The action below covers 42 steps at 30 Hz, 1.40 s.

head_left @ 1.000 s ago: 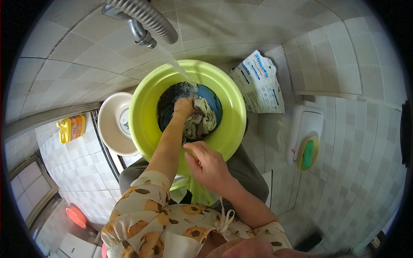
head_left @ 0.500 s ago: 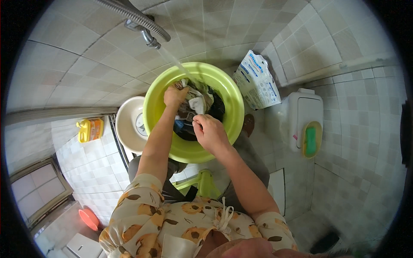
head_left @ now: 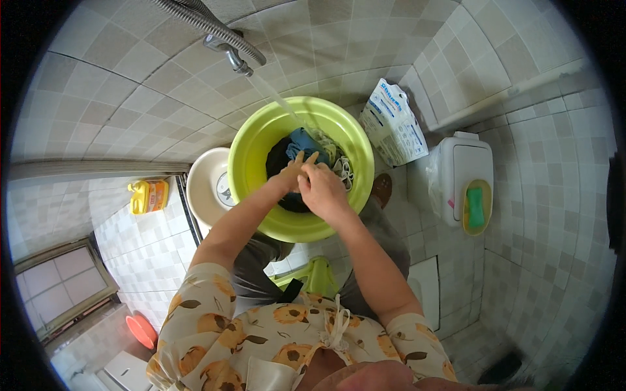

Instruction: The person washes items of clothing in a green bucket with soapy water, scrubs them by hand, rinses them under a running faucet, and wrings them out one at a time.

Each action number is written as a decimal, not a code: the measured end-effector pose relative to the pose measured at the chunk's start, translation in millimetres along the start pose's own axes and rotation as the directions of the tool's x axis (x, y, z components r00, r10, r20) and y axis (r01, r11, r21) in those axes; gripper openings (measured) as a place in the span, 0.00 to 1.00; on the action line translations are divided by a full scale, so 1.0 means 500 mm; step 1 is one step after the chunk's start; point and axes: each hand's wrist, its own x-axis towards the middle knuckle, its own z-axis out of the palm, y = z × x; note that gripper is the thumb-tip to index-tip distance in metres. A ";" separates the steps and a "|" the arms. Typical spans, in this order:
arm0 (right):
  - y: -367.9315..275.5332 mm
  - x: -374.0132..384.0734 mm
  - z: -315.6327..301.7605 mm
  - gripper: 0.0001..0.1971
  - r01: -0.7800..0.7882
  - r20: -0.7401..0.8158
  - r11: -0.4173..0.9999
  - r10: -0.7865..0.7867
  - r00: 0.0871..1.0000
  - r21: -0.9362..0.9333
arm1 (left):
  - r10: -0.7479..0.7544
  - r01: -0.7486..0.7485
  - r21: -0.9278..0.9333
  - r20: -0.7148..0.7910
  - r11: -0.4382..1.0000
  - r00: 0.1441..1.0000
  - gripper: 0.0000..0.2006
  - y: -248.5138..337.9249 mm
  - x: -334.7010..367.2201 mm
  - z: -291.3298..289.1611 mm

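Left to right: clothes [head_left: 306, 153] are being scrubbed in the basin [head_left: 261, 140] under tap [head_left: 236, 58] water (wash step). Left hand [head_left: 295, 173] and right hand [head_left: 324, 191] are clenched on them; wringing is judged next, needing firmer grip.

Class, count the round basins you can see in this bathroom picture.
2: the green basin under the tap, holding wet laundry and both hands, and a white basin beside it. Others may be hidden.
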 end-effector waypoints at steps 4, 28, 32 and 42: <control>-0.003 -0.003 0.009 0.13 -0.058 0.175 0.996 0.070 0.982 -0.074 | -0.370 0.386 0.057 -0.188 0.921 0.910 0.44 0.000 0.072 0.014; -0.028 -0.001 0.048 0.12 0.022 0.227 0.998 -0.007 0.974 -0.062 | -0.412 0.492 -0.419 0.272 0.763 0.870 0.26 -0.132 0.074 0.177; -0.030 -0.005 0.058 0.13 0.078 0.205 0.996 -0.067 0.976 -0.046 | -0.478 0.506 -0.255 0.166 0.824 0.862 0.30 -0.101 0.056 0.181; -0.040 -0.015 0.029 0.14 0.021 0.313 0.998 -0.002 0.950 -0.058 | -0.537 0.522 -0.173 -0.462 0.835 0.706 0.51 -0.148 0.107 0.088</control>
